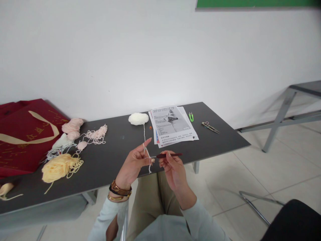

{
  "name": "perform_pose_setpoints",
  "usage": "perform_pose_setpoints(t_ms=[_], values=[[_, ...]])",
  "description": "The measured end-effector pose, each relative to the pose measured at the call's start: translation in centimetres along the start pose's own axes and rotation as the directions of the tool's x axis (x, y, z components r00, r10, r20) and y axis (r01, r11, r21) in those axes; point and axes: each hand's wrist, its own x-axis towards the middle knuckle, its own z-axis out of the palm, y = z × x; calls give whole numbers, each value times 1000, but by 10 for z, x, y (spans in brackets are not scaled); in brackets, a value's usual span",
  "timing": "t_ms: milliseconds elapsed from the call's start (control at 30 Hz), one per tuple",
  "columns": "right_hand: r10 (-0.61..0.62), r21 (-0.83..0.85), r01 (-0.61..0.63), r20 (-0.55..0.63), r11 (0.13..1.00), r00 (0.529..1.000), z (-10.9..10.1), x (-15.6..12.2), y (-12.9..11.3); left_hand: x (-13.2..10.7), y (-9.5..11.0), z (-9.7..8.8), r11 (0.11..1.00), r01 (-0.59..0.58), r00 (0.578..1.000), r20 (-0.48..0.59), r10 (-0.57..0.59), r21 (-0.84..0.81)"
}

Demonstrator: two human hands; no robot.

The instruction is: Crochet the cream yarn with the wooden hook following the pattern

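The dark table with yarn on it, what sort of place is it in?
Maybe a classroom: there's a green board on the white wall, another table and a black chair.

Your left hand (pixel 132 164) holds white yarn (pixel 144 133) (it trails from a white ball (pixel 138 118)); your right hand (pixel 173 170) pinches a crochet hook (pixel 178 154).
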Motion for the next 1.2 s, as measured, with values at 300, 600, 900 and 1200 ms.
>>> perform_pose_setpoints(t_ms=[300, 600, 900, 1200], values=[[-1, 20, 1, -19, 1000, 1000, 0, 0, 2, -4, 5, 6, 1000, 21, 997, 68, -21, 9], [-1, 14, 1, -7, 1000, 1000, 0, 2, 0, -5, 6, 7, 997, -17, 999, 34, 14, 70], [-279, -398, 265, 22, 878, 960, 0, -3, 3, -5, 0, 14, 967, -65, 985, -140, 102, 246], [-411, -612, 663, 521, 431, 748, -2, -24, -1, -6, 4, 15, 990, 31, 994, -97, -45, -136]])
